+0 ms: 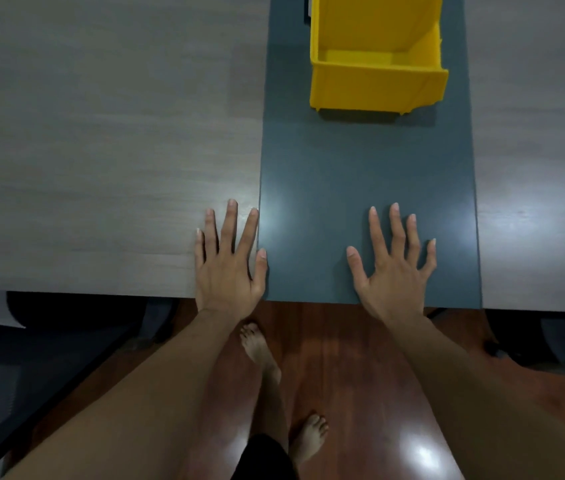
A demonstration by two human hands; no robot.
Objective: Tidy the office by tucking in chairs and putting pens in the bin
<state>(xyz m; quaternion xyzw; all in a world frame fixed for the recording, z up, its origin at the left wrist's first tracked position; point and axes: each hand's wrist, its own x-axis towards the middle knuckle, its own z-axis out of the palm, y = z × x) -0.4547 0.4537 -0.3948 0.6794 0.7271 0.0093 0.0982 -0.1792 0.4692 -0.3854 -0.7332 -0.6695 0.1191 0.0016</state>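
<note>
Bin [376,64] of bright yellow plastic sits on the counter [360,174], looking empty; I see left hand [227,265] and right hand [393,271] flat, fingers spread, holding nothing.

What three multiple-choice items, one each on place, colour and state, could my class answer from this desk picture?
1. Where does the bin stand?
A. on the blue-grey centre strip
B. on the floor
C. on a chair

2. What colour is the bin?
A. red
B. yellow
C. green

3. How are the left hand and right hand?
A. gripping pens
B. clenched
C. flat, fingers spread, holding nothing

Answers: 1 A, the strip shows all around its base; 2 B, its walls are bright yellow; 3 C, both palms lie open on the desk.
</note>
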